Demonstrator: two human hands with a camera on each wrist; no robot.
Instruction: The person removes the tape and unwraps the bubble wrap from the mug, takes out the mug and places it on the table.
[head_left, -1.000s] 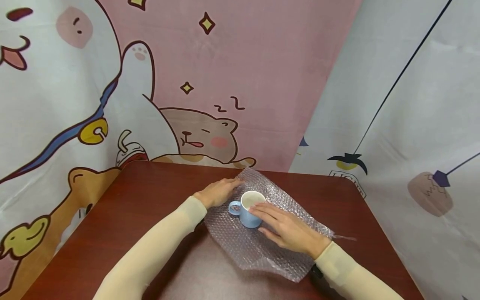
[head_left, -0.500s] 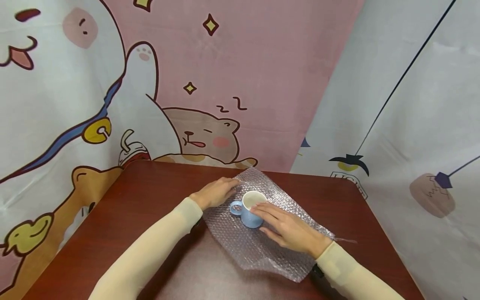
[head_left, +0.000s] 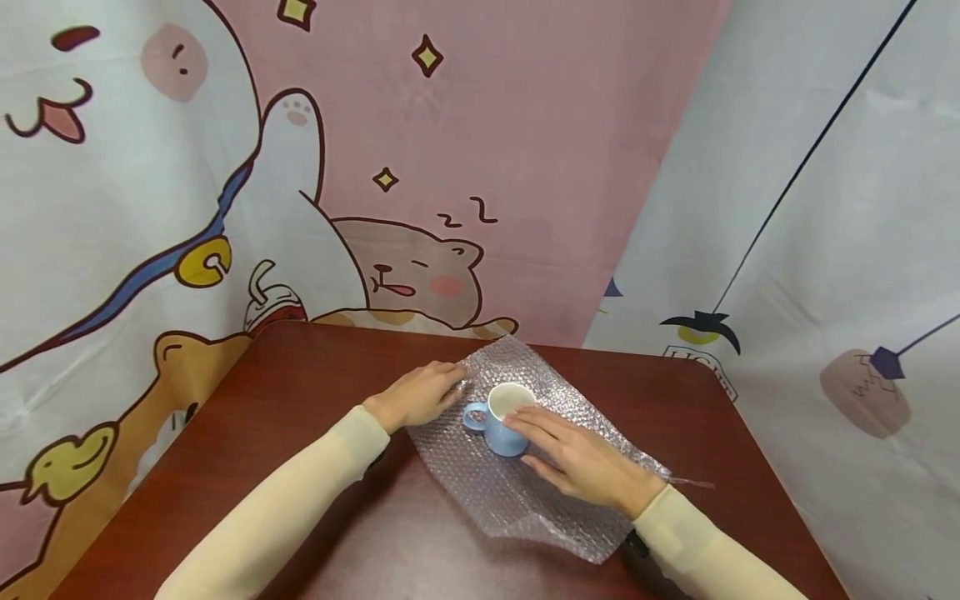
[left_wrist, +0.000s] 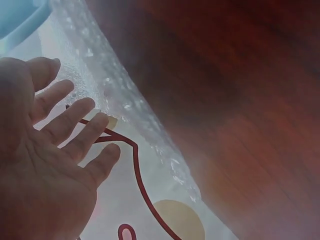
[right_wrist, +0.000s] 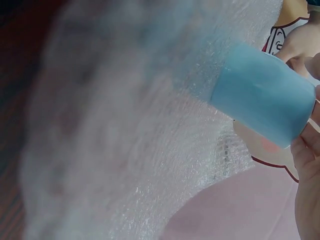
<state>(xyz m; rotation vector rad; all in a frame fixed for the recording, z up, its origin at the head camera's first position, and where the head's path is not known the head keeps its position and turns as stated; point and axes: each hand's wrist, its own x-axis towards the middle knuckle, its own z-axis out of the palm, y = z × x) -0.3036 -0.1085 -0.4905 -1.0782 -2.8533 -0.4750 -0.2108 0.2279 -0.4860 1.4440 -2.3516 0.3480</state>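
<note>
A light blue mug (head_left: 504, 437) with a white inside stands upright on a sheet of bubble wrap (head_left: 495, 500), its handle turned to the left. My right hand (head_left: 573, 450) rests against the mug's right side, fairly straight fingers over the rim and the thumb lower down. In the right wrist view, those fingertips (right_wrist: 305, 145) lie at the end of the blue mug (right_wrist: 265, 95). My left hand (head_left: 422, 395) hovers left of the mug by the wrap's upper left edge. The left wrist view shows this hand (left_wrist: 55, 135) with loosely spread fingers and nothing in them.
The bubble wrap lies askew on a dark red wooden table (head_left: 300, 400), with a thin strip trailing off its right corner. Behind the table hangs a cloth backdrop (head_left: 540, 167) printed with cartoon animals.
My left hand has drawn back to the left, away from the mug and the wrap's upper part. The right hand and the mug keep their places; the head view has shifted slightly.
</note>
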